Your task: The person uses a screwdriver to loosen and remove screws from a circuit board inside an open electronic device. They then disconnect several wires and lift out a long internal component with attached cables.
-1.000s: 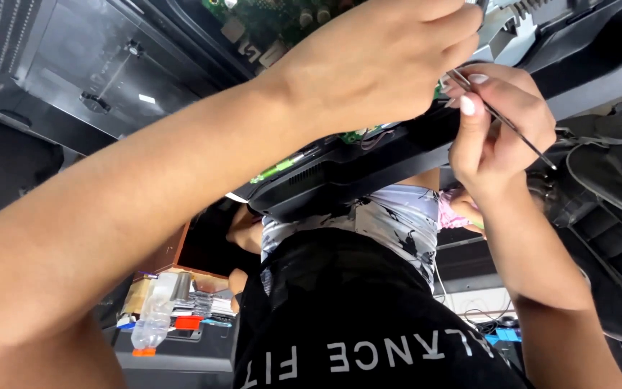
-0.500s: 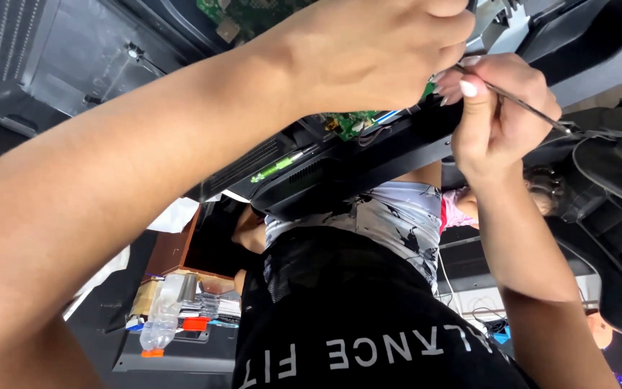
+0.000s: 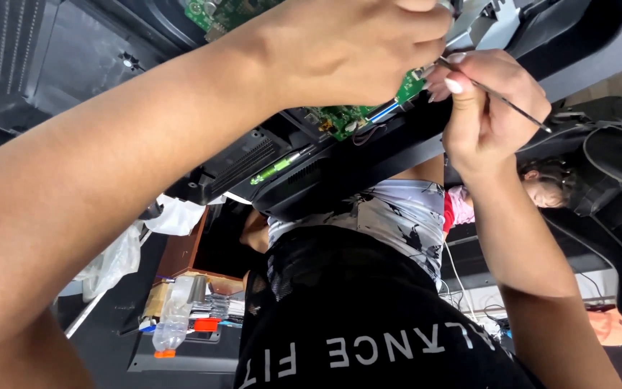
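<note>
The left hand (image 3: 354,50) reaches in from seven o'clock and rests, fingers curled, on the green printed circuit board (image 3: 340,119) inside the black plastic device casing (image 3: 368,155); whether its grip holds anything cannot be told. At three o'clock of it, the right hand (image 3: 487,112) pinches a thin metal probe (image 3: 502,101), its tip meeting the board's edge near twelve o'clock. At seven o'clock, well below, a clear plastic bottle with an orange cap (image 3: 170,328) lies on the dark table (image 3: 181,360).
</note>
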